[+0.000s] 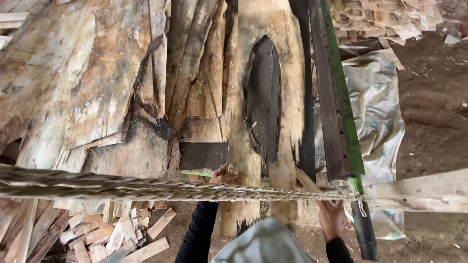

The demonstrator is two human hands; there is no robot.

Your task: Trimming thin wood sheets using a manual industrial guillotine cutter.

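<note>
Looking straight down here at a wood-splitting setup. The left hand (223,175) sits against the near end of a tall rough slab of pale wood (265,87), fingers (231,175) curled onto its left edge next to a little dark block with a green strip (202,158); it looks like a loose steadying grip more than a tight clamp, though the rope hides part of it. The right hand (333,218) is lower and further right, wrapped closed around what seems to be the handle end of the long dark blade with a green edge (336,97), which runs away from the viewer just right of the slab. A thick twisted rope (146,187) crosses the whole view left to right, in front of both hands. The slab itself is still mostly whole: its near right edge is splintered and frayed (292,160), and there's a dark bark-like patch (263,97) in the middle, so I'd say only a bit has come off this piece and most of it is left to go. Plenty of work is already behind, judging by the short cut pieces piled on the floor at near left (112,234) and a stacked heap at far right (385,17). More rough slabs (97,83) wait on the left, and a crumpled plastic sheet (378,107) lies on the dirt at right.
</note>
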